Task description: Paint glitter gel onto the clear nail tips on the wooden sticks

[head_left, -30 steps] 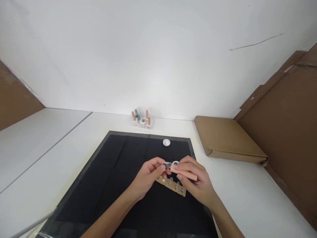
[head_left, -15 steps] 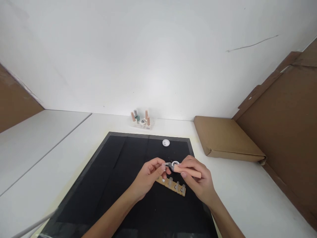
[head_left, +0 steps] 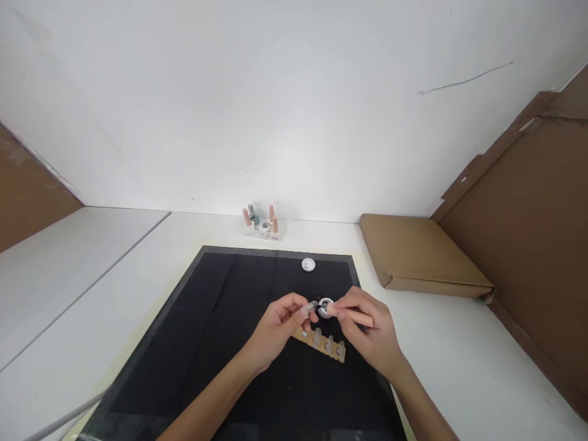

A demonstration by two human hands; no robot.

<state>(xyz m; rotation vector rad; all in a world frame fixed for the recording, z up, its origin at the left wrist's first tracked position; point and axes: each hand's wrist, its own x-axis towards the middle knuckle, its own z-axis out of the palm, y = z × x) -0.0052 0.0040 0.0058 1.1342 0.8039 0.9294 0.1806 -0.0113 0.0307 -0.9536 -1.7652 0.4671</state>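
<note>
My left hand [head_left: 281, 323] pinches a small clear nail tip [head_left: 312, 305] between thumb and fingers above the black mat [head_left: 215, 331]. My right hand [head_left: 367, 334] grips a peach-coloured brush handle [head_left: 356, 316], its tip meeting the nail tip right beside a small white open pot [head_left: 326, 306]. Just below both hands lies a tan strip [head_left: 320, 342] carrying several clear nail tips.
A small white round lid [head_left: 309, 264] lies on the mat's far edge. A clear tray of polish bottles [head_left: 263, 224] stands by the white wall. A flat cardboard box [head_left: 420, 257] rests to the right, with tall cardboard panels [head_left: 528, 233] behind it.
My right hand has turned the peach handle so it points more to the right and its tip has dropped closer to the nail tip. My left hand has stayed in place.
</note>
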